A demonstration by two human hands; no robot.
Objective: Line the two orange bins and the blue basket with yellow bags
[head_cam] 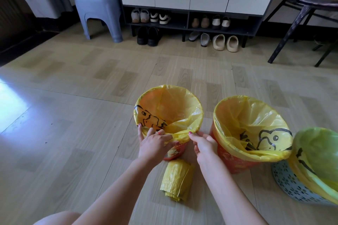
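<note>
Last liner going on: left hand (155, 140) and right hand (203, 144) both pinch the yellow bag (170, 107) hem at the left orange bin (173, 153) near rim (right bin, blue basket (292, 182) look lined); next, tug the cuff down evenly.

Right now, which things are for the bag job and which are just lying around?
For the job: left orange bin, right orange bin, blue basket, yellow bags, bag roll.

Just lying around: stool, shoes, chair.
</note>
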